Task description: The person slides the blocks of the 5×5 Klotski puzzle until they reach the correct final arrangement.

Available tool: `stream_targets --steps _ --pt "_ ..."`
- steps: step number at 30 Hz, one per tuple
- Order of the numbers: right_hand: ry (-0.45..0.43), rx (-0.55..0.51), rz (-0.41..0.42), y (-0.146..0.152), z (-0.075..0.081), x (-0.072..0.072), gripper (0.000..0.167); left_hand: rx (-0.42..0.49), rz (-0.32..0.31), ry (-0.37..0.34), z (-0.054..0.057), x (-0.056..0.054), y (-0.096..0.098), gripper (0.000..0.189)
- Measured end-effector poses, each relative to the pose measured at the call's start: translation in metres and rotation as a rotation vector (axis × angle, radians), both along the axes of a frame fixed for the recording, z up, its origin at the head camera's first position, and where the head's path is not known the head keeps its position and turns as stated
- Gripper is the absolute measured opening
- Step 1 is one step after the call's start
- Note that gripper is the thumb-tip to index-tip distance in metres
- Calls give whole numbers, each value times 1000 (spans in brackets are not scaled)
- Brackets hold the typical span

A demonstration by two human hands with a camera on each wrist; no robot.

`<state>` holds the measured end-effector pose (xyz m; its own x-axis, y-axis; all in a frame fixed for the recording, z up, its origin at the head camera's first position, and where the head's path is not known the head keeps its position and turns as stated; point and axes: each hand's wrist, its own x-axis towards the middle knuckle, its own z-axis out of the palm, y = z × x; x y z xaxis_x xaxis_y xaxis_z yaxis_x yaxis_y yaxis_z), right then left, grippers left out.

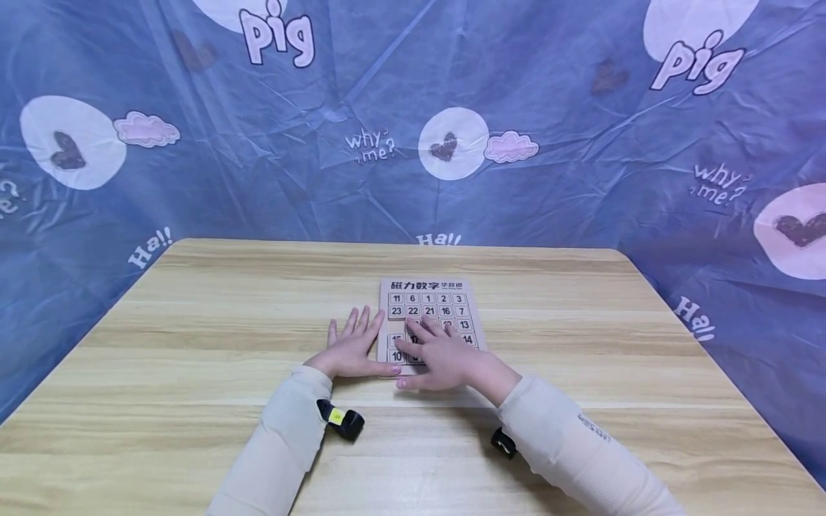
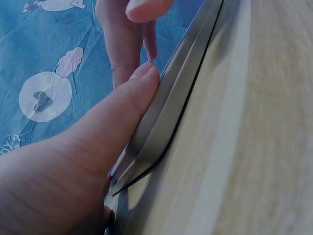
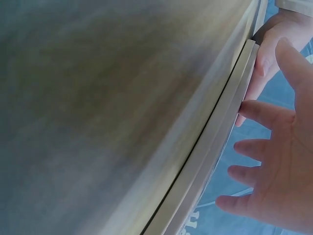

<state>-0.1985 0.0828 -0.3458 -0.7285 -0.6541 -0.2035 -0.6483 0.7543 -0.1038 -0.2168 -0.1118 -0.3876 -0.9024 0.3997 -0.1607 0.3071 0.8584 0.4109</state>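
Note:
A sliding number puzzle (image 1: 472, 301) lies flat on the table, its numbered tiles in rows with a gap at the left of the third row. My left hand (image 1: 351, 352) rests at its left side, fingers spread and thumb on the near left corner. Over the lower tiles hovers my right hand (image 1: 442, 358), fingers spread and hiding several tiles. Its index fingertip is by the tile marked 15 (image 1: 396, 340). In the right wrist view, that fingertip meets the top of the puzzle's edge (image 3: 215, 132) while the other fingers stay raised.
The wooden table (image 1: 213, 344) extends around the puzzle on all sides. Behind it hangs a blue printed cloth (image 1: 387, 193). Pale sleeves cover both forearms, and a black wrist device (image 1: 348, 424) is strapped at the left wrist.

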Motion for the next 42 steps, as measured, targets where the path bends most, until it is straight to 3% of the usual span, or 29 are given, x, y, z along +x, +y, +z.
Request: stream_targets --steps 7,22,42 --pt "-5 -36 -17 12 -1 0 76 13 -14 10 0 0 1 108" --pt "28 -82 -182 79 -6 -14 82 15 -8 3 -2 0 0 109" --pt "18 -106 -151 65 -2 -18 75 26 -8 2 0 0 0 108"
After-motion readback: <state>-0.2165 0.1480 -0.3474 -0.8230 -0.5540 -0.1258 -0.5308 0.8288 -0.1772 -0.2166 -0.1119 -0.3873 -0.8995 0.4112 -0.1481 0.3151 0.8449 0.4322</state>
